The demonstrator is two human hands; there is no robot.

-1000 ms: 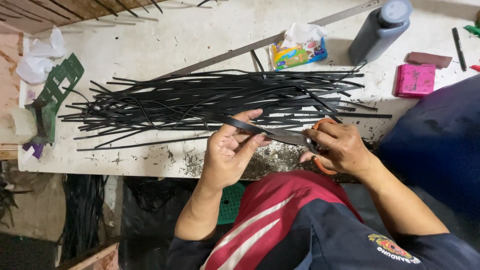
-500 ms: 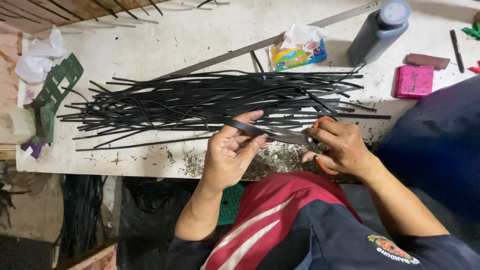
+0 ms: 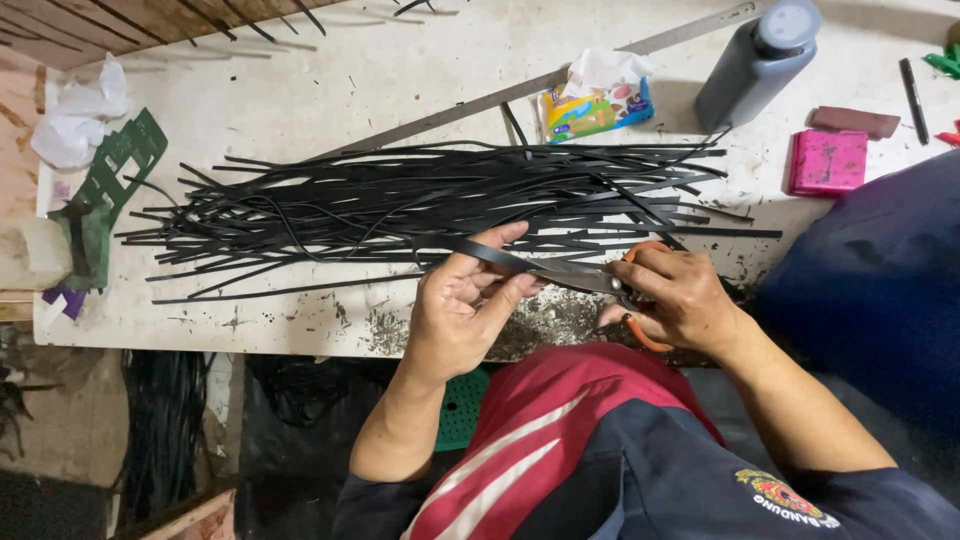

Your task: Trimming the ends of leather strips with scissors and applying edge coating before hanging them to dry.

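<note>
The right hand (image 3: 680,300) hides most of the scissors' orange handles (image 3: 640,335); the blades' gap is unclear.

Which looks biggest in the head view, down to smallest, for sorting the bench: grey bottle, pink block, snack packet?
1. Grey bottle.
2. Snack packet.
3. Pink block; packet and block look close, so that order is unsure.

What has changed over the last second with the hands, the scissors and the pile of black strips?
Hardly anything. The left hand still pinches a black strip, and the right hand keeps the orange-handled scissors on it. The strip pile, bottle and pink block stayed put.
</note>
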